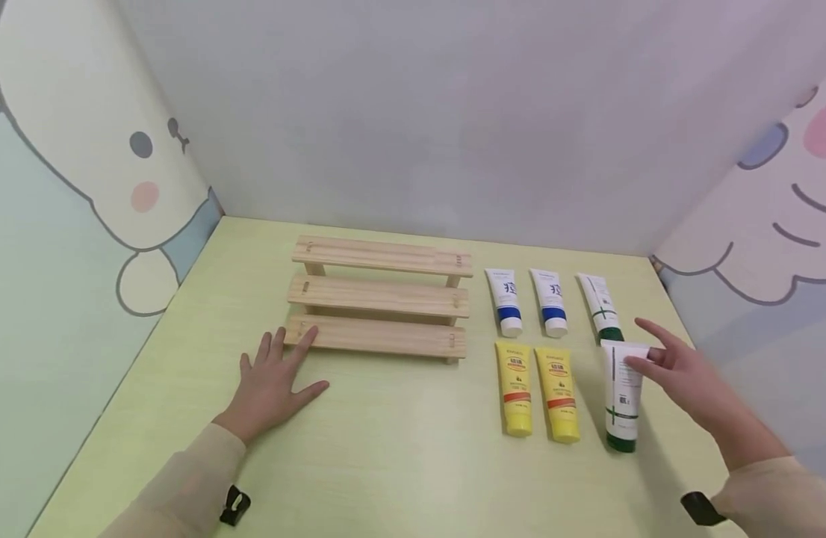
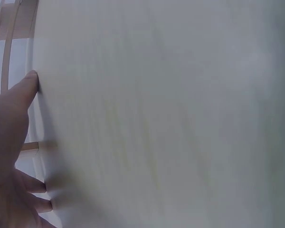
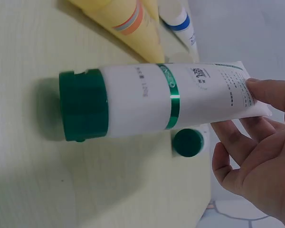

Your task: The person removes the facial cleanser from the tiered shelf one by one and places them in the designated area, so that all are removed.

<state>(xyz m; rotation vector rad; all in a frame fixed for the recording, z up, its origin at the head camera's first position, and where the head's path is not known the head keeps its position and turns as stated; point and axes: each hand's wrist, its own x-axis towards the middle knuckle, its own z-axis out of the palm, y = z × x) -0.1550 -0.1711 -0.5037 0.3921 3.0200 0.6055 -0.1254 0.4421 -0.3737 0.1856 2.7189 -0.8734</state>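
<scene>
My right hand point(image 1: 682, 373) pinches the flat end of a white tube with a green cap point(image 1: 623, 400), thumb on one face and fingers behind. In the right wrist view the tube point(image 3: 137, 97) slants over the table, its cap casting a shadow. Another white tube with a green cap point(image 1: 597, 302) lies just behind it. My left hand point(image 1: 268, 388) is spread on the table, fingertips at the left end of the lowest step of a wooden three-step rack point(image 1: 379, 336). In the left wrist view the left hand point(image 2: 9, 128) shows at the edge.
Two yellow tubes point(image 1: 515, 388) lie left of the held tube. Behind them lie two white tubes with blue bands point(image 1: 504, 299). A grey wall point(image 1: 453, 119) closes off the back of the table point(image 1: 399, 448), and printed cartoon panels stand at both sides.
</scene>
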